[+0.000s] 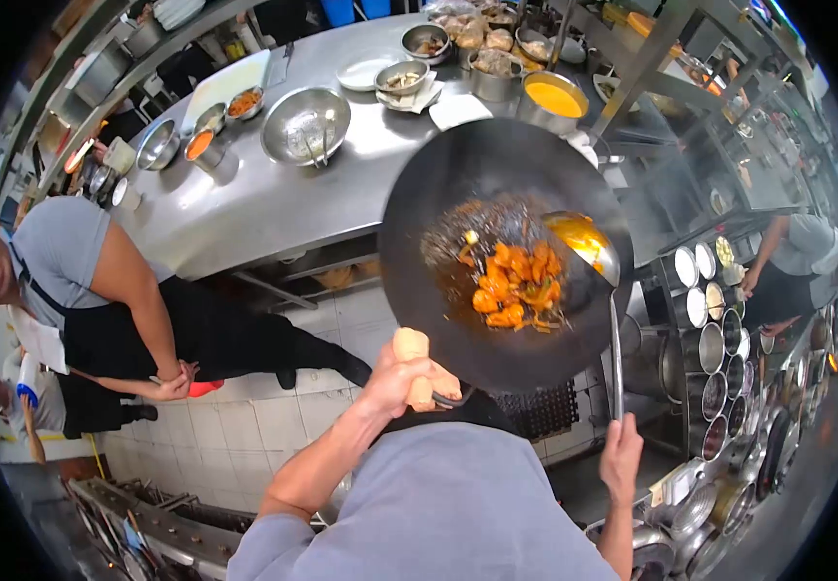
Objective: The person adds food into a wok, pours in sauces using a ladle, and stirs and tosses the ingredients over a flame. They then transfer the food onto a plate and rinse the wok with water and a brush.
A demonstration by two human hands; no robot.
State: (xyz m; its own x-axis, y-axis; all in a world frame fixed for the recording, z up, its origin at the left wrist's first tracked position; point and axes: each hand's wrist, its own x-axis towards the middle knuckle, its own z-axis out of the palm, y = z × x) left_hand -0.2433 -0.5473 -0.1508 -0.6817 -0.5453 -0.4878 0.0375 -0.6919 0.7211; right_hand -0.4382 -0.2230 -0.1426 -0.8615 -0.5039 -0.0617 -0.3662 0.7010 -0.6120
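A large dark wok (419,281) is held up in front of me, with orange-coated food pieces (508,281) and dark sauce inside. My left hand (398,376) is closed round a folded tan cloth (420,395) at the wok's near handle. On the right, my right hand (621,453) grips the long handle of a metal ladle (617,339). The ladle's bowl rests inside the wok at its right side, beside the food, and holds shiny orange sauce.
Beyond the wok, a steel counter (245,208) carries a large metal bowl (293,121), plates and a pot of yellow liquid (555,95). A person (119,300) stands at left; another (792,257) is at right, near stacked containers (712,344).
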